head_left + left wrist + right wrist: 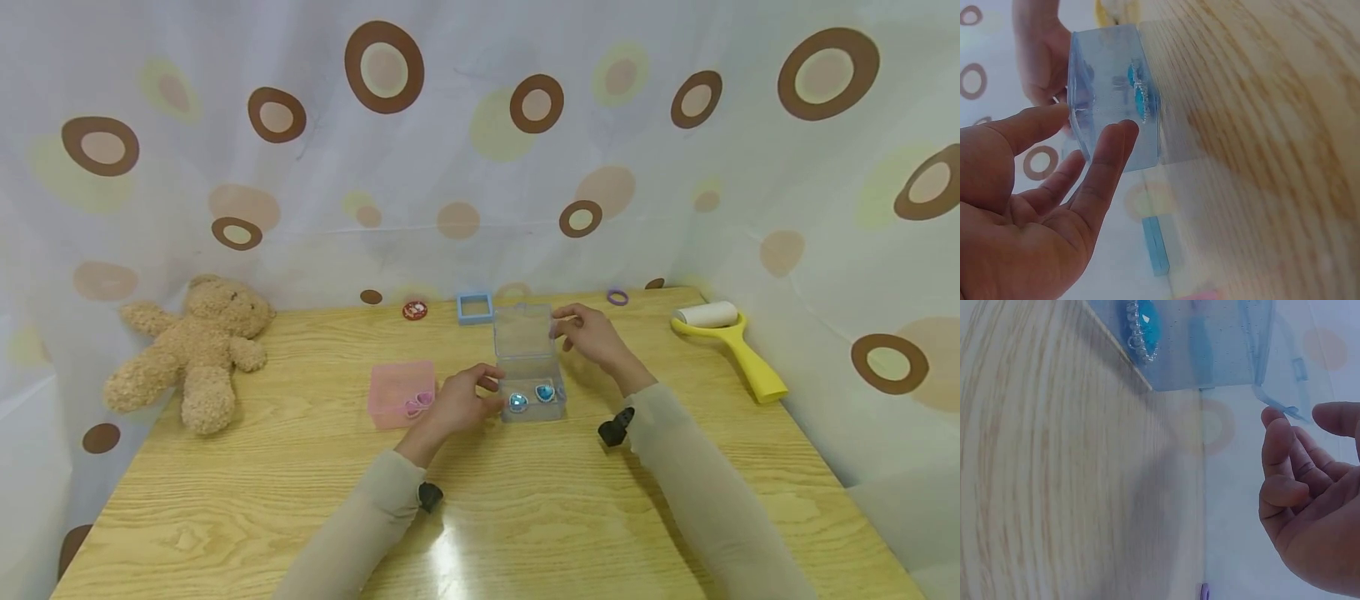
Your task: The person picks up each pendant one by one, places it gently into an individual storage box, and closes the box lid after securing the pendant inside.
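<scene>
A small clear bluish plastic box (531,412) stands on the table with its hinged lid (523,332) raised. Inside lie two blue gem pieces with beaded rims (545,392). Beside the box's left wall is my left hand (467,402), its fingers extended and spread, fingertips right at the plastic in the left wrist view. My right hand (592,335) is at the lid's right edge, fingers loosely bent. In the right wrist view its fingertips (1275,422) meet the lid's rim, and a gap separates thumb from forefinger.
Left of the box stands a pink translucent box (401,375) with a pink bow-like piece (420,403). Behind are a light blue square frame (475,308), a red round piece (415,311) and a purple ring (618,297). A teddy bear (197,350) sits left; a yellow-handled roller (738,346) lies right.
</scene>
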### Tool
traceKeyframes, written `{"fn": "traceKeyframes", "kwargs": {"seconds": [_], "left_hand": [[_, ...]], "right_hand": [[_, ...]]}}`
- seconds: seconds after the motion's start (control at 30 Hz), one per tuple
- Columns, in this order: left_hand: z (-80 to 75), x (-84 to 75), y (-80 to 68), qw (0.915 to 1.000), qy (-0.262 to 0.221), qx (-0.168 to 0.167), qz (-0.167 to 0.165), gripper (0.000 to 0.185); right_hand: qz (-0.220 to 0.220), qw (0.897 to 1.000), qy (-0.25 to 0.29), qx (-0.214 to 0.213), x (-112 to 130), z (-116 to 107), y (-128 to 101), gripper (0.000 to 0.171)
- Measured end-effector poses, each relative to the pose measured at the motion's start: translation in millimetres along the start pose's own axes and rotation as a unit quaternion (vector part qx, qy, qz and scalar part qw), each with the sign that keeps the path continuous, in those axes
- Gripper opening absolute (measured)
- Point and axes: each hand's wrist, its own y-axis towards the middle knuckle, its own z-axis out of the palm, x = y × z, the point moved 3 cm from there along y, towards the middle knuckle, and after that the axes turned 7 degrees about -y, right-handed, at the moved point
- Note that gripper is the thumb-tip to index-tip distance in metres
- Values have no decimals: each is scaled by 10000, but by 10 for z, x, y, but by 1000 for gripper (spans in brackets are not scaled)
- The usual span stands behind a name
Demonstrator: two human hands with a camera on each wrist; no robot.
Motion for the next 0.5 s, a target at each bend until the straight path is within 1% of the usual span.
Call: {"fn": "traceKeyframes", "kwargs": {"seconds": [0.17,0.37,0.5], "left_hand": [[-3,0,-2,10000,48,-3,12,43],[-5,-21,-10,10000,95,4,-7,43],[6,-15,-9,9998,183,-29,-8,41]], "right_hand": [[-92,9996,257,32,27,-22,-44,44],[-151,9997,182,33,59,-75,-112,49],[-182,9995,263,71,101,-105,-160,49]]}}
